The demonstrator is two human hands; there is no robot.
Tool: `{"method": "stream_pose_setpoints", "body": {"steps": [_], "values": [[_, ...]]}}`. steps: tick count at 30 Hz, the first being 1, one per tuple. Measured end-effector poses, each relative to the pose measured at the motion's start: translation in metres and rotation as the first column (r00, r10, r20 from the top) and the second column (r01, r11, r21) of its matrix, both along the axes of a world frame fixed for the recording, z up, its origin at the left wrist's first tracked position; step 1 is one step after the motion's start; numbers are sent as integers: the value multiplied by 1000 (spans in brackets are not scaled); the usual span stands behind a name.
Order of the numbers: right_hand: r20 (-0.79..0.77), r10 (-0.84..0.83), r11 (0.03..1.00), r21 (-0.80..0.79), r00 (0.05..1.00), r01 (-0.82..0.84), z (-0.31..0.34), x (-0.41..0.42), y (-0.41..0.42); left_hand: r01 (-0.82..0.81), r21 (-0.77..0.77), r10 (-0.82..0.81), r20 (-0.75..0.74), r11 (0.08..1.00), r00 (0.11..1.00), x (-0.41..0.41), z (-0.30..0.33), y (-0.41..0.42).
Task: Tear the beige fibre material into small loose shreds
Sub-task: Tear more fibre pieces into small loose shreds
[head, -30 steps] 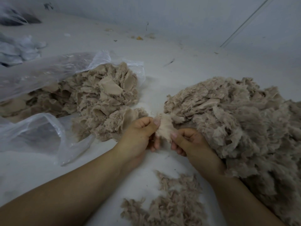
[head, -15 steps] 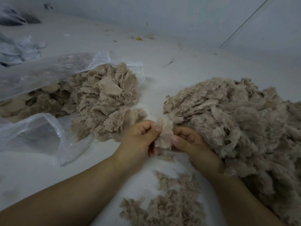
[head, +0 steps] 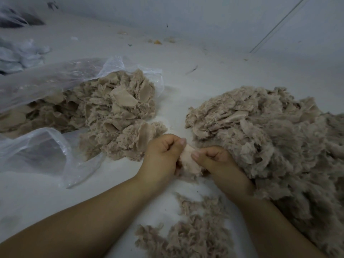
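Beige fibre piece sits pinched between your two hands, low centre of the head view. Your left hand grips its left edge, fingers curled, thumb on top; your right hand grips the right edge the same way (knuckles nearly touching). Big shredded pile lies right of your hands, touching your right wrist. Clear plastic bag at left spills more beige chunks onto the white tabletop. Loose shreds lie between your forearms, nearest you.
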State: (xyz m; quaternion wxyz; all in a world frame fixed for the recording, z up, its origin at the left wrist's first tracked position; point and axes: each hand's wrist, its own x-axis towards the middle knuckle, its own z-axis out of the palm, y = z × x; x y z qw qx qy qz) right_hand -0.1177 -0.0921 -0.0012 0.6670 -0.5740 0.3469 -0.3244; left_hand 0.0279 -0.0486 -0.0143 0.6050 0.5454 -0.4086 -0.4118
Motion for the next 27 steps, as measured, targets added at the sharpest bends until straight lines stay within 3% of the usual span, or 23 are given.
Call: {"method": "stream_pose_setpoints", "body": {"steps": [4, 7, 11, 13, 15, 18, 20, 24, 27], "values": [[-13, -153, 988, 31, 988, 153, -4, 1, -1, -116, -7, 114, -137, 993, 984, 5, 4, 1], [7, -197, 979, 59, 980, 197, -3, 2, 0, -77, 32, 78, -31, 997, 996, -1, 3, 3], [30, -175, 984, 37, 984, 174, -6, 0, -2, 219, 143, -245, 205, 965, 948, -3, 7, 11], [22, -179, 983, 33, 984, 178, -8, 0, -3, 423, 252, -469, 158, 870, 869, 2, 10, 22], [11, -161, 986, 31, 987, 161, -7, 0, -2, 528, 328, -578, 69, 783, 813, 6, 16, 29], [-17, -122, 992, -1, 992, 122, -4, 0, -2, 453, 262, -428, -150, 852, 891, 9, 25, 26], [-39, -106, 994, -16, 994, 105, -3, -1, -1, 403, 195, -346, -269, 894, 899, 9, 27, 19], [-30, -129, 992, -14, 991, 129, -3, 0, -1, 315, 186, -299, -109, 930, 948, -1, 17, 16], [-1, -162, 987, -3, 987, 162, -2, 2, 1, 324, 169, -310, -102, 931, 945, -1, 13, 18]]}}
